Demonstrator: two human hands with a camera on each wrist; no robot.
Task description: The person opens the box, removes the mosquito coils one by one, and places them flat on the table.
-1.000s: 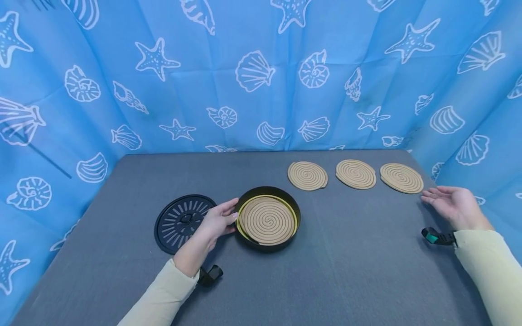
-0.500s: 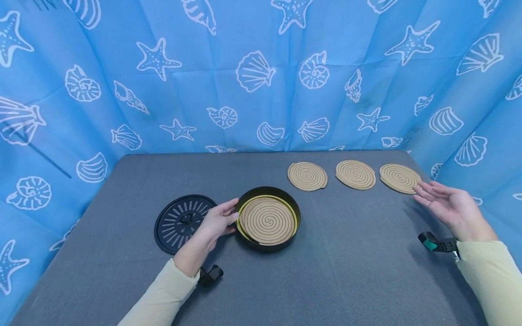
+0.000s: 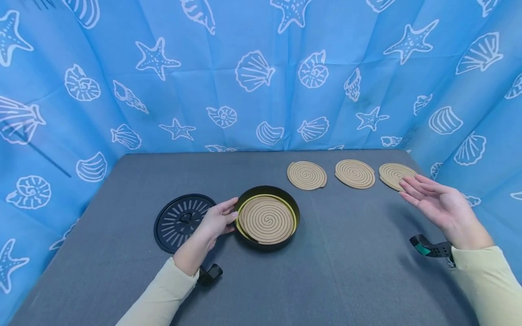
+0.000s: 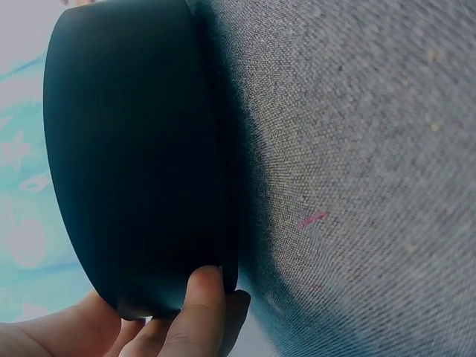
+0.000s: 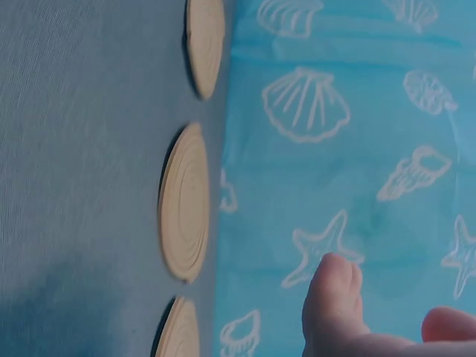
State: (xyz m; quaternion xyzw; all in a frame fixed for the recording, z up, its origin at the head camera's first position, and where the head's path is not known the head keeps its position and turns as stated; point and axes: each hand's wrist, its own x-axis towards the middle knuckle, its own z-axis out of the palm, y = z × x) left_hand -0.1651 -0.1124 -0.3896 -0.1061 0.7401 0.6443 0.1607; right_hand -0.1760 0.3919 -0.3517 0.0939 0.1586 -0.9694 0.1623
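My left hand (image 3: pixel 217 222) grips the left side of a round black mosquito coil holder (image 3: pixel 295 203), its fingers against the dark outer wall (image 4: pixel 134 156) in the left wrist view. Inside the holder, within a yellow ring, lies a tan mosquito coil (image 3: pixel 267 220). My right hand (image 3: pixel 446 210) hangs above the table at the right, palm turned up, fingers relaxed and holding nothing. It partly covers the rightmost coil (image 3: pixel 392 174) in the head view. Two more coils, a middle one (image 3: pixel 355 174) and a left one (image 3: pixel 306 175), lie flat in the same row.
A black slotted lid (image 3: pixel 179 222) with a small central knob lies left of the holder, partly behind my left hand. The grey cloth-covered table (image 3: pixel 326 280) ends at a blue curtain (image 3: pixel 228 86) printed with shells and starfish.
My right hand has drawn left and slightly toward the viewer, rising over the rightmost coil's edge in the view. The left hand and the holder stay where they were.
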